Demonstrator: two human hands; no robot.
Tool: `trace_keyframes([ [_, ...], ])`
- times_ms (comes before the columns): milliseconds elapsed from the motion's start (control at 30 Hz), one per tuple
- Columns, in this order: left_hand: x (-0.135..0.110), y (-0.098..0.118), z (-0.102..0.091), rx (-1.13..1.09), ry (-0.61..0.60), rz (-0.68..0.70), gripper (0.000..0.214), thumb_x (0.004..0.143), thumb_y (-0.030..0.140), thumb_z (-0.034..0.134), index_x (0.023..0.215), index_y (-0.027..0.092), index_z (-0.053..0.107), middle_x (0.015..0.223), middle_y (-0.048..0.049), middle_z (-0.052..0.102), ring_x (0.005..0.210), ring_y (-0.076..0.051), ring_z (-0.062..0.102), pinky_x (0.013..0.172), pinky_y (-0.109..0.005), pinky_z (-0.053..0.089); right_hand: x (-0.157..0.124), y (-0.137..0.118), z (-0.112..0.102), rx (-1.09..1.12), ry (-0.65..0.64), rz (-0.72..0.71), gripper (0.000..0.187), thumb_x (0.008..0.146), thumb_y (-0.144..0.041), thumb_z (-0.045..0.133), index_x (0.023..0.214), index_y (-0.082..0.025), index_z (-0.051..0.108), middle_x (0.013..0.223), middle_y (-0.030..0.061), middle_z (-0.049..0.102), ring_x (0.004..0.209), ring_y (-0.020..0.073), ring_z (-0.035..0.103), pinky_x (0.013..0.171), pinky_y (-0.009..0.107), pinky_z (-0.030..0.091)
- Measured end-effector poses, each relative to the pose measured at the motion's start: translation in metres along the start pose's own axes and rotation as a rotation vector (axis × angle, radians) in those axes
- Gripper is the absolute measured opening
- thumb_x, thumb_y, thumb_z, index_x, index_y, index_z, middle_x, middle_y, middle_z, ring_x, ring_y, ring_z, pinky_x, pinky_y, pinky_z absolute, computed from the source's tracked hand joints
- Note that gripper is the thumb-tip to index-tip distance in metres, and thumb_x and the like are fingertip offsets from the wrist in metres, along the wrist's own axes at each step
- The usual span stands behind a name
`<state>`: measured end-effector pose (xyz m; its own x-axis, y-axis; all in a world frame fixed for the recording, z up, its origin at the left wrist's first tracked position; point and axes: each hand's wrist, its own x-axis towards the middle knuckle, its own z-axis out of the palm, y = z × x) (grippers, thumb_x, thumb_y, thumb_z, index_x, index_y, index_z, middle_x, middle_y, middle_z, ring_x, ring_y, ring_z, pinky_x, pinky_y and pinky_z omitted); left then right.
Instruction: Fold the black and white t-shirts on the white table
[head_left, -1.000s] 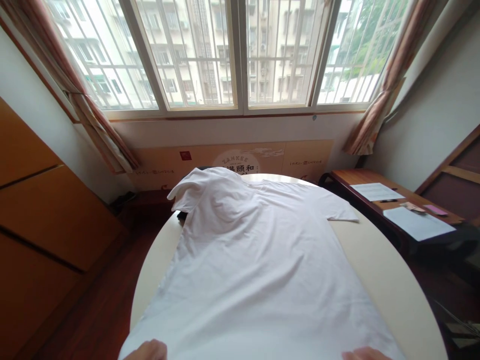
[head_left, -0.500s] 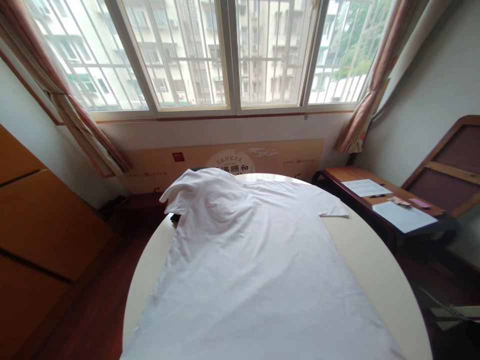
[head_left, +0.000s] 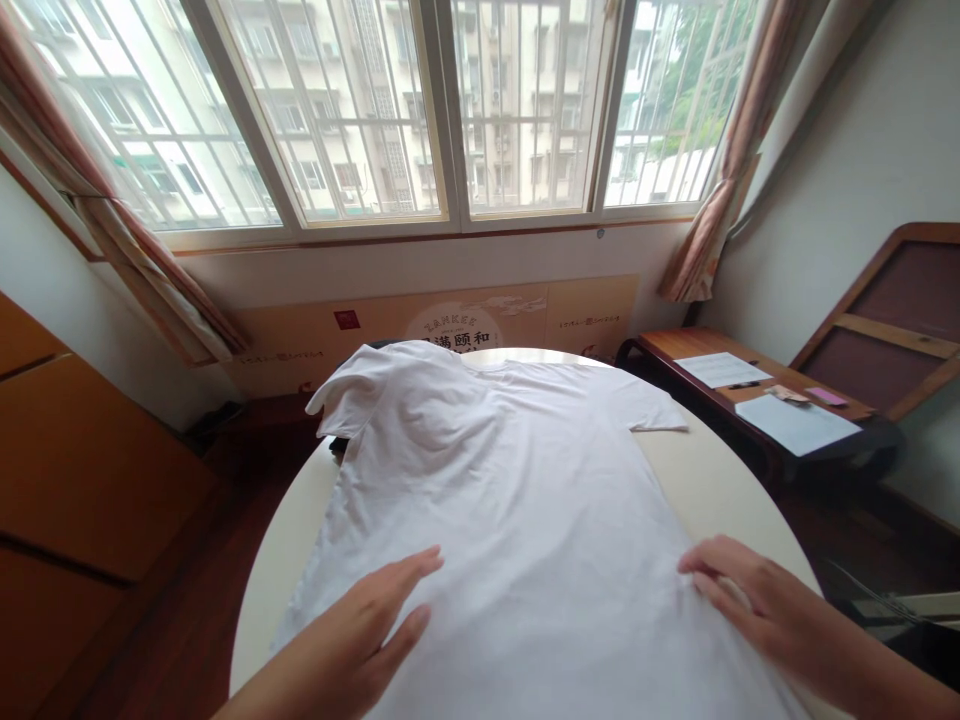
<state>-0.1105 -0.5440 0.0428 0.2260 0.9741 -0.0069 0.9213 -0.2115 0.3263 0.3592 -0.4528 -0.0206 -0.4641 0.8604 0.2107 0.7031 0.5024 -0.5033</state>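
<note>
A white T-shirt [head_left: 510,500] lies spread over a round cream table [head_left: 720,480], its neck end toward the window. Its left sleeve end is bunched up over a dark object that is mostly hidden; the right sleeve lies flat. My left hand [head_left: 382,610] is over the left part of the shirt, thumb and fingers apart, holding nothing. At the shirt's right side edge, my right hand [head_left: 739,585] has its thumb and fingertips closed on the fabric.
To the right stands a low wooden table [head_left: 660,350] with papers [head_left: 796,424] and a pen on it. A wooden-framed panel [head_left: 892,320] leans behind it. Orange-brown cabinets [head_left: 82,470] are at the left. Beyond the table are a printed board [head_left: 525,310] and a barred window.
Both my hands have come into view from below, left over the shirt and right at its right edge. The view has shifted slightly; the shirt lies much as before.
</note>
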Motion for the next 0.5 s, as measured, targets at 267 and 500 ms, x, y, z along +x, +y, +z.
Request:
trace_keyframes([
  [267, 0.172, 0.076, 0.043, 0.034, -0.205, 0.161, 0.069, 0.108, 0.042, 0.036, 0.165, 0.004, 0.031, 0.174, -0.0207, 0.021, 0.162, -0.031, 0.023, 0.131, -0.046, 0.023, 0.146, 0.05, 0.027, -0.236, -0.04, 0.212, 0.065, 0.103, -0.041, 0.045, 0.16, -0.008, 0.043, 0.17, 0.0196, 0.037, 0.16, 0.031, 0.029, 0.13, 0.049, 0.025],
  [500, 0.25, 0.081, 0.091, 0.129, -0.102, 0.127, 0.073, 0.106, 0.048, 0.036, 0.169, 0.012, 0.026, 0.176, -0.0125, 0.019, 0.164, -0.036, 0.014, 0.132, -0.056, 0.015, 0.208, 0.106, 0.027, -0.249, 0.021, 0.449, 0.059, 0.108, -0.04, 0.034, 0.162, -0.017, 0.043, 0.172, 0.0125, 0.034, 0.161, 0.0292, 0.027, 0.13, 0.056, 0.015],
])
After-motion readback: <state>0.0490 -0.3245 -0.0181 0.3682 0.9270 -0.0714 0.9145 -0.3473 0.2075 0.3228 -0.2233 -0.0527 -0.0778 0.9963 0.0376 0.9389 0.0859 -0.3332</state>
